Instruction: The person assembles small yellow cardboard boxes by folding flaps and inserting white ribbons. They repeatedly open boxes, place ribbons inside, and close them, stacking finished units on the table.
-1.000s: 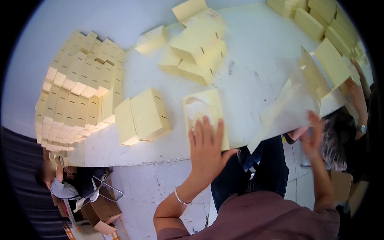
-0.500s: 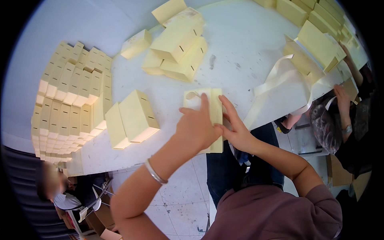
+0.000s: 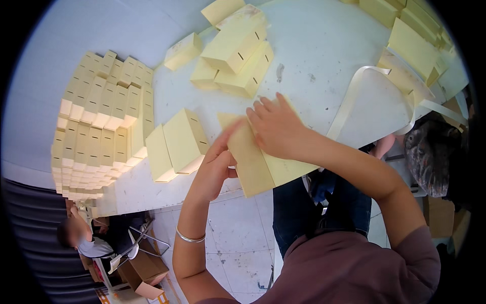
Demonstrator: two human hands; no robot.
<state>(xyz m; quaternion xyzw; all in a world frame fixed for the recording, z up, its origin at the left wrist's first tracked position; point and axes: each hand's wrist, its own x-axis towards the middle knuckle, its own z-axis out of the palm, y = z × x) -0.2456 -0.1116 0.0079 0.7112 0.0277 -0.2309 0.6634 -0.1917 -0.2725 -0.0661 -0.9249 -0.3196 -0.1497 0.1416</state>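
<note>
A pale yellow box (image 3: 253, 169) with a flat panel reaching out to its right lies at the table's near edge, slightly tilted to the left. Along its left side is my left hand (image 3: 215, 164), fingers on the upper left edge and thumb bent against the side, gripping it. My right hand (image 3: 278, 129) rests over the panel's upper part with its fingers spread, slightly smeared by motion. It covers part of the box's far end. To the left stand two closed yellow boxes (image 3: 185, 142) side by side.
A tall stack of yellow boxes (image 3: 101, 121) fills the table's left end. Several more boxes (image 3: 235, 45) are piled at the back. On the right, a cream ribbon (image 3: 349, 96) trails over the white table (image 3: 314, 61) by an open box (image 3: 412, 48). Another person (image 3: 91, 238) sits lower left.
The box has turned, and a panel now spreads to its right. My left hand has moved from its top to its left side; my right hand has shifted from its right edge onto the panel.
</note>
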